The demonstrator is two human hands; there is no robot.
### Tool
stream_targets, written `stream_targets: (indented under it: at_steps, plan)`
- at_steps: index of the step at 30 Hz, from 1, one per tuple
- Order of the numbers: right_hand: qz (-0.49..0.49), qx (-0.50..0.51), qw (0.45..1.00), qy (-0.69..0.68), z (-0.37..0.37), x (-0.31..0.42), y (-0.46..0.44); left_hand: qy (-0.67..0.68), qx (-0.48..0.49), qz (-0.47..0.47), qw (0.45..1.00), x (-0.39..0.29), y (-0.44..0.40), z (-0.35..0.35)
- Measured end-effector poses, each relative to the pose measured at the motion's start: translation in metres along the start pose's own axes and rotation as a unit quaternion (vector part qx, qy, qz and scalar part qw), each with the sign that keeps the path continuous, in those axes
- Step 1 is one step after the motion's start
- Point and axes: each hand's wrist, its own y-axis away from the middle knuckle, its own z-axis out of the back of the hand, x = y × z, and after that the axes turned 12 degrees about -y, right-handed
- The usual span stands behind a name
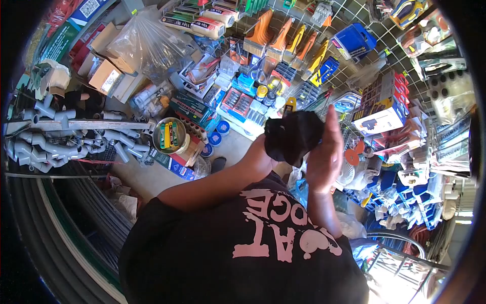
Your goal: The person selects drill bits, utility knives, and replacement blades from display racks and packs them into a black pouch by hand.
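A black object, dark and bulky with an uneven outline, is held up in front of my chest; its kind cannot be made out. My left hand grips it from the left side, its fingers mostly hidden behind it. Along the object's right side, my right hand is held upright with the fingers stretched out, close against or touching it. Beyond the hands, packaged goods cover a low display.
Paintbrushes and scrapers hang on a wire grid. Grey pipe fittings are heaped at left, above long dark pipes. A round tin with yellow-green packs stands near blue-lidded tubs. Boxes sit at right.
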Motion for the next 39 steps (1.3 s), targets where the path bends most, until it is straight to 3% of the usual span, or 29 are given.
stream_targets:
  at_steps: [2, 4, 5, 6, 9, 11, 12, 16, 18, 19, 22, 26, 29, 30, 34, 37, 39]
  plan:
    - [0.063, 0.041, 0.997, -0.007, 0.021, 0.008, -0.01, -0.325, -0.007, -0.056, 0.944, -0.012, 0.009, 0.012]
    - [0.084, 0.092, 0.984, 0.123, 0.025, 0.036, -0.024, -0.287, 0.0, -0.075, 0.955, -0.008, -0.002, 0.027]
    - [0.101, 0.143, 0.941, 0.289, 0.029, 0.052, -0.034, -0.268, 0.004, -0.084, 0.96, -0.006, -0.007, 0.034]
    - [0.093, 0.165, 0.915, 0.357, 0.022, 0.065, -0.043, -0.274, -0.019, -0.093, 0.957, -0.008, -0.009, 0.03]
    - [0.061, 0.195, 0.861, 0.465, 0.034, 0.066, -0.057, -0.12, -0.024, -0.068, 0.99, -0.014, -0.01, 0.013]
    - [0.078, 0.181, 0.863, 0.465, 0.053, 0.059, -0.059, -0.059, -0.009, -0.069, 0.996, -0.015, -0.012, 0.018]
    - [0.12, 0.132, 0.855, 0.487, 0.059, 0.054, -0.055, -0.033, 0.072, -0.093, 0.993, -0.014, -0.015, 0.028]
    - [0.235, -0.033, 0.807, 0.542, 0.078, 0.048, -0.044, -0.219, -0.017, -0.136, 0.966, -0.021, -0.011, -0.002]
    - [0.178, -0.18, 0.924, 0.285, 0.08, 0.034, -0.042, -0.236, -0.014, -0.147, 0.96, -0.017, -0.013, 0.008]
    - [0.153, -0.229, 0.941, 0.198, 0.073, 0.037, -0.044, -0.241, -0.009, -0.142, 0.96, -0.017, -0.013, 0.01]
    - [0.124, -0.253, 0.958, 0.047, 0.094, 0.028, -0.042, -0.248, -0.022, -0.13, 0.96, -0.014, -0.013, 0.01]
    - [0.068, -0.171, 0.967, 0.176, 0.118, 0.021, -0.026, -0.287, -0.027, -0.152, 0.945, -0.017, -0.01, 0.006]
    - [-0.082, -0.091, 0.98, 0.16, 0.143, 0.042, -0.027, -0.312, -0.014, -0.182, 0.932, -0.021, -0.01, 0.005]
    - [-0.075, -0.053, 0.972, 0.214, 0.162, 0.044, -0.026, -0.314, -0.013, -0.189, 0.93, -0.022, -0.009, 0.004]
    - [-0.074, -0.148, 0.98, -0.106, 0.138, 0.064, -0.023, -0.347, -0.006, -0.198, 0.917, -0.023, -0.007, 0.003]
    - [-0.132, -0.166, 0.942, -0.26, 0.113, 0.05, -0.009, -0.379, 0.007, -0.179, 0.908, -0.015, -0.009, -0.004]
    - [-0.169, -0.173, 0.901, -0.361, 0.09, 0.035, 0.0, -0.443, 0.02, -0.091, 0.892, -0.012, -0.008, -0.021]
